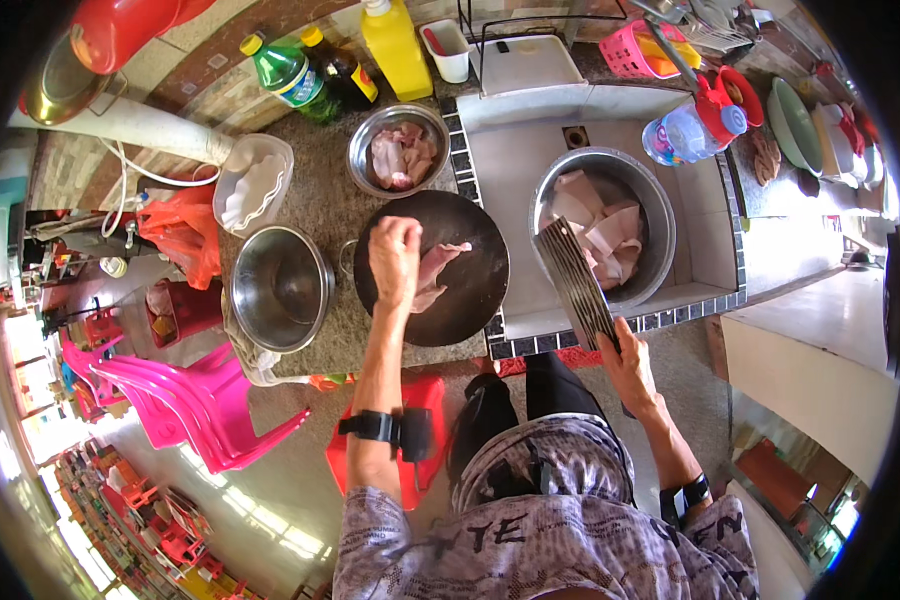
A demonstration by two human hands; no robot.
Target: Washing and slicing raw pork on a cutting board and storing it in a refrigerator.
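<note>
My left hand (394, 259) hovers over a round dark chopping board (472, 307), its fingers curled in with nothing visible in them. Beside that wrist, a piece of raw chicken (436, 267) lies on the board. With my right hand (631, 369) I grip the handle of a cleaver (576, 281) with a dark, streaked blade. The blade slants across the near left rim of a large metal basin (670, 225), whether touching it I cannot tell. Pale slabs of raw meat (609, 229) sit in the basin, partly hidden by the blade.
Behind the board stands a steel bowl (357, 166) of raw chicken pieces (403, 156); left is another steel bowl (279, 289). The basin rests in a tiled sink (502, 135). Bottles, including a yellow jug (397, 49), line the wall. Pink plastic chairs (195, 390) stand left.
</note>
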